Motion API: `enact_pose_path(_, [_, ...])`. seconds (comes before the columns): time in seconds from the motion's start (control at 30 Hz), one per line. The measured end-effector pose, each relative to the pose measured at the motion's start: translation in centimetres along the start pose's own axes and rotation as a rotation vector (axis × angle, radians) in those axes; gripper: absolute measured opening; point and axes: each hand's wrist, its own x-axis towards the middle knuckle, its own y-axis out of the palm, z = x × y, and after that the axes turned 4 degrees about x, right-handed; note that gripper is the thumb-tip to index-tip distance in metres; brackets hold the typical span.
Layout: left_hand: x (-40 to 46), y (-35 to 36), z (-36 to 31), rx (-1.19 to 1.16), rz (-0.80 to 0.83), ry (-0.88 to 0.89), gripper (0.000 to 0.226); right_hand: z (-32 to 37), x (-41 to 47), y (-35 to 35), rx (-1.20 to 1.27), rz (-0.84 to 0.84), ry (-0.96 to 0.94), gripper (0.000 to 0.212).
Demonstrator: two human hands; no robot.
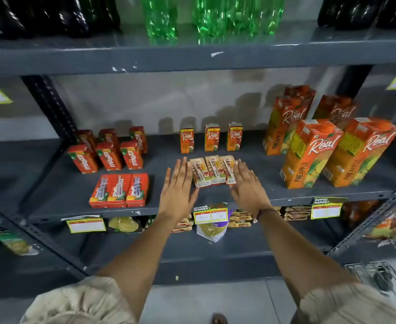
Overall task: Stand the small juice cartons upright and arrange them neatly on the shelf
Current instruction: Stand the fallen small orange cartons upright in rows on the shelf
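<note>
left hand (178, 183) flat, fingers spread | right hand (248, 185) likewise | flanking three lying cartons (212, 170)

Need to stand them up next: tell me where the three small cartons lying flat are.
In the head view, the three flat cartons lie side by side mid-shelf, between the left hand and right hand, in front of three upright small cartons.

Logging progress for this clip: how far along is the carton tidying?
Done: three small orange Real cartons stand upright at the back. In hand: open left hand and right hand flank three flat-lying small cartons. Left: standing those, plus three flat red cartons front left.
</note>
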Motion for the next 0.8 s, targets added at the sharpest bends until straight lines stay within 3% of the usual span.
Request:
enact_pose_path(0.2, [3.1,3.7,0.4,-0.086,0.18,-0.1,0.066,-3.1,7.8,-1.2,-0.048,0.254,-0.084,0.063])
enact_pose_path(0.43, [3.1,5.3,0.6,-0.258,0.214,-0.137,0.068,-2.8,11.6,-1.3,-0.392,0.359,-0.432,0.076])
enact_pose_path(0.8, [2.7,4.9,0.8,-0.102,0.333,-0.163,0.084,-3.6,8.9,-1.0,-0.456,0.387,-0.33,0.081])
